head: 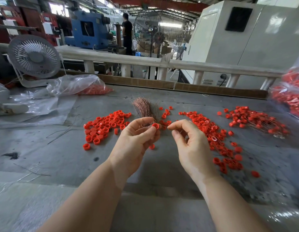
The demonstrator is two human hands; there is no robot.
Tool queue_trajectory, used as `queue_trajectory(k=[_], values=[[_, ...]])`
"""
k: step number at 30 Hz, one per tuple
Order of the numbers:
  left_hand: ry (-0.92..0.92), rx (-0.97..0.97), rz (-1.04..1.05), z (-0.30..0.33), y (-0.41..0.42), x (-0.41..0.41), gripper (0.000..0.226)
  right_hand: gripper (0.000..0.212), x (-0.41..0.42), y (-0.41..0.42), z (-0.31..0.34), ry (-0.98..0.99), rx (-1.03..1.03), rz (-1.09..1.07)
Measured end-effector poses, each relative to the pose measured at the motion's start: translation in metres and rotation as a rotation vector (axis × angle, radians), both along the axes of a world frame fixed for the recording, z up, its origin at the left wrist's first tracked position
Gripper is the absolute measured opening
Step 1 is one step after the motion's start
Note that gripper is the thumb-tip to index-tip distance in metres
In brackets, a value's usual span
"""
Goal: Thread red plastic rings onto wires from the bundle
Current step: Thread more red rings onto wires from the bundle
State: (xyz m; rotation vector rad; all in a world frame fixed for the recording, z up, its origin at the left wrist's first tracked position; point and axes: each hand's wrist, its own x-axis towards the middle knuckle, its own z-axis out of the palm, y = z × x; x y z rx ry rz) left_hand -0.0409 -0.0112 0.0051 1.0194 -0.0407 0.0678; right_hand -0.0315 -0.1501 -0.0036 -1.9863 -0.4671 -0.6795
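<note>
- At nine o'clock, a white desk fan stands by a plastic bag of red parts.
- A pile of loose red rings lies at ten o'clock of the hands.
- The left hand grips the copper wire bundle and pinches one red ring.
- The right hand pinches finger and thumb together, perhaps on a thin wire; I cannot tell.
- Threaded rings lie at two o'clock.

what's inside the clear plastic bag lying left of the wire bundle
Red plastic rings show through the clear bag at its right end. The crumpled film hides how far the heap runs toward the bag's left.
</note>
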Motion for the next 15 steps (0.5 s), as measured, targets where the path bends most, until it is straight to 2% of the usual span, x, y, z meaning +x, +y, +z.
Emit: queue_trajectory(k=[9,15], values=[[0.079,-0.229,-0.064,0.001,0.0031,0.0016,0.019,0.019,0.0001,0.0017,-0.0003,0.001,0.009,0.006],[0.147,-0.308,-0.098,0.0028,0.0059,0.0029,0.018,0.018,0.0006,0.0021,-0.0002,0.005,0.011,0.016]])
